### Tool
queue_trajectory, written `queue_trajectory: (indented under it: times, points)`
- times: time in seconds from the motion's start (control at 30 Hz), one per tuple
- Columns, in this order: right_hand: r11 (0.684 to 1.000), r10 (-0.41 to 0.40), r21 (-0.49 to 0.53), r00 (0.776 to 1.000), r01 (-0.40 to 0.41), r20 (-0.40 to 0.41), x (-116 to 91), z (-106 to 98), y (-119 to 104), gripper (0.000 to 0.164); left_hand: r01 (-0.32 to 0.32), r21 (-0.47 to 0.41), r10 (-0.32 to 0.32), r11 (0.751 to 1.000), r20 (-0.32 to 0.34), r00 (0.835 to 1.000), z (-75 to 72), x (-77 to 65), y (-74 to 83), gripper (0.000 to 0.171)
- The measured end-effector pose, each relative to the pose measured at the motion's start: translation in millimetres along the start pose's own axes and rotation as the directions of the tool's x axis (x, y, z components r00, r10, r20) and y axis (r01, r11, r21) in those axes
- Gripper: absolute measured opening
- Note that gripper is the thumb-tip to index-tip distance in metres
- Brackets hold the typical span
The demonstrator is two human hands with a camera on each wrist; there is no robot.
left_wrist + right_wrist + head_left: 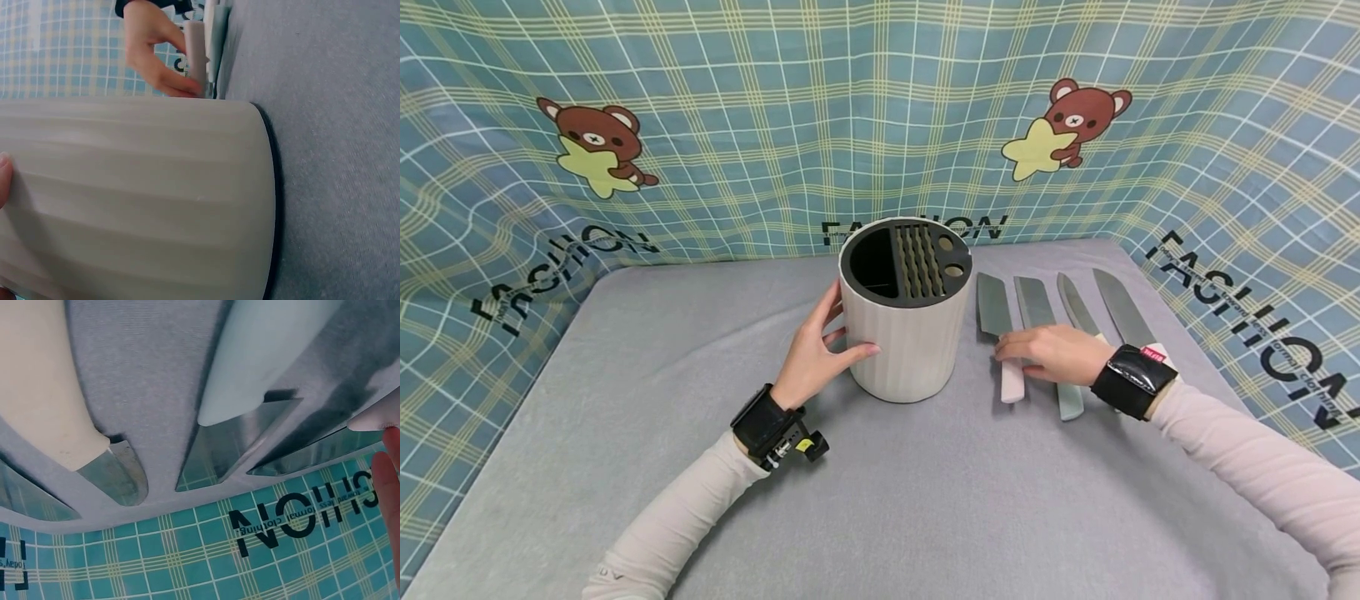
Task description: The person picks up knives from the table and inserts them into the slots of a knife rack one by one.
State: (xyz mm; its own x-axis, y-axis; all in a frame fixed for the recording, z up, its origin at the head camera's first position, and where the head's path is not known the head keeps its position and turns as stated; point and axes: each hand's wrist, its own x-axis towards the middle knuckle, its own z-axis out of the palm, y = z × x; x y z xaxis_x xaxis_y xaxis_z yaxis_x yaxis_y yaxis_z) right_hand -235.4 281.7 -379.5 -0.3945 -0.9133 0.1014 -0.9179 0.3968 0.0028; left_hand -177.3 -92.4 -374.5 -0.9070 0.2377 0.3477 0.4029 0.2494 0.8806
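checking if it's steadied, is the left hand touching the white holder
Touching: the head view shows the left hand with thumb laid against the white holder.

The word "FASHION", in black capitals, repeats on the checked cloth (880, 125): left of and beyond the left hand (820, 350), right of the right hand (1052, 354), and beyond both, between them, where a pale container (902, 350) hides part of it. In the right wrist view, smaller print across the capitals reads "formal clothing". White lettering on the red tag (1153, 355) at the right hand's wristband (1123, 382) is too small to read.
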Motion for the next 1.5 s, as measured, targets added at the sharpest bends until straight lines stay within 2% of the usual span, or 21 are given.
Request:
queue_trajectory:
  times: [0.23,0.33,0.77,0.97,1.3,1.5]
  points:
    - [0.999,-0.037,0.033,0.995,0.040,-0.088,4,-6,1,0.040,0.029,-0.015,-0.029,0.999,0.012,1.000,-2.1,-5.0,32.3,0.094]
    - [0.998,-0.028,0.053,0.993,0.035,-0.114,5,-8,2,0.039,0.032,-0.001,-0.032,0.999,0.017,0.999,-2.9,-5.8,36.7,0.094]
    - [0.996,0.017,0.089,0.980,0.001,-0.201,5,-24,5,0.043,0.038,-0.009,-0.038,0.999,0.020,0.999,-2.4,-4.6,35.0,0.093]
    - [0.996,0.033,0.092,0.972,-0.012,-0.232,6,-31,8,0.043,0.019,-0.024,-0.018,1.000,0.020,1.000,-2.1,-3.6,33.6,0.094]
    - [0.987,0.142,0.106,0.963,-0.121,-0.229,6,-43,10,0.045,0.011,-0.036,-0.011,0.999,0.015,1.000,-3.4,-2.2,30.9,0.093]
    - [0.973,0.215,0.138,0.949,-0.187,-0.231,7,-49,11,0.046,0.015,-0.033,-0.014,0.999,0.015,1.000,-2.9,-3.3,32.3,0.093]
